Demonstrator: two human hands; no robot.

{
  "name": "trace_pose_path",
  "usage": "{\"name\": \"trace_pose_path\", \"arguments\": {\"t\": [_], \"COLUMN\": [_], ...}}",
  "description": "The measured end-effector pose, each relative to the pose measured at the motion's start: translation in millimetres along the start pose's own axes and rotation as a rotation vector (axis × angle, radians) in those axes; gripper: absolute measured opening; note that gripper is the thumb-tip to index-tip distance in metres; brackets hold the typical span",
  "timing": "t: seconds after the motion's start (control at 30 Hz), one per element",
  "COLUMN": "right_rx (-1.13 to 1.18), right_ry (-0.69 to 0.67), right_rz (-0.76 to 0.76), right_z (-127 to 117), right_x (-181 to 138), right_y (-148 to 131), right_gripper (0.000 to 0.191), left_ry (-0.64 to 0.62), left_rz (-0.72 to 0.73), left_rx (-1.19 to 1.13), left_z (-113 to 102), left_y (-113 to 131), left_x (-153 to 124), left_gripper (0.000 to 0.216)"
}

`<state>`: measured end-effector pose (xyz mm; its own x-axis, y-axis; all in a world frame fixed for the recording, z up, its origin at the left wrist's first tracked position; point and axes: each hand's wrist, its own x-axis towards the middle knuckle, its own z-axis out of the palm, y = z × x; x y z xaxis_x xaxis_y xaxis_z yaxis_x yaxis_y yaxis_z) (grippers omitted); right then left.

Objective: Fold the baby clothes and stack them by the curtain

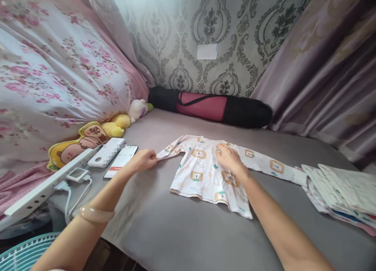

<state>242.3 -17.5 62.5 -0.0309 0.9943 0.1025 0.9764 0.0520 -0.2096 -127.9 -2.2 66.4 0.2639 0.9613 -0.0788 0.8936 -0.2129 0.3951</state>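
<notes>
A small white long-sleeved baby shirt with a lion print lies spread flat on the grey bed surface. My left hand pinches the cuff of the shirt's left sleeve, pulled out to the side. My right hand rests palm down on the shirt's chest near the collar, fingers spread. The shirt's other sleeve reaches right toward a pile of folded clothes. A pale bangle sits on my left forearm.
A phone and a white power bank lie left of the shirt, beside a power strip with cables. Plush toys and floral bedding fill the left. A black-and-pink rolled mat bag lies against the wall. Curtains hang at the right.
</notes>
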Motion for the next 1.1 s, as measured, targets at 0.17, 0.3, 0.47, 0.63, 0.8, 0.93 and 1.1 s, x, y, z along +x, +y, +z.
{"name": "trace_pose_path", "arguments": {"t": [0.17, 0.3, 0.47, 0.63, 0.8, 0.93, 1.1], "right_rx": [0.008, 0.069, 0.179, 0.226, 0.211, 0.178, 0.125], "right_ry": [-0.016, -0.002, 0.008, -0.006, -0.015, -0.074, -0.083], "right_rz": [-0.012, -0.063, -0.164, -0.172, -0.143, -0.119, -0.114], "right_z": [5, 14, 36, 66, 85, 86, 83], "right_x": [12, 33, 77, 100, 87, 79, 78], "right_y": [-16, -37, -68, -90, -97, -101, -104], "right_gripper": [0.034, 0.034, 0.036, 0.036, 0.046, 0.057, 0.053], "left_ry": [0.21, 0.197, 0.228, 0.338, 0.348, 0.235, 0.105], "left_rz": [-0.153, -0.371, -0.46, -0.366, -0.309, -0.228, -0.318], "left_rx": [-0.407, -0.552, -0.521, -0.219, 0.199, 0.414, 0.389], "left_z": [-46, -54, -45, -36, -30, -22, -11], "left_y": [-27, -43, -50, -55, -53, -56, -70], "left_x": [45, 71, 86, 102, 111, 114, 127], "left_gripper": [0.036, 0.04, 0.033, 0.03, 0.037, 0.037, 0.039]}}
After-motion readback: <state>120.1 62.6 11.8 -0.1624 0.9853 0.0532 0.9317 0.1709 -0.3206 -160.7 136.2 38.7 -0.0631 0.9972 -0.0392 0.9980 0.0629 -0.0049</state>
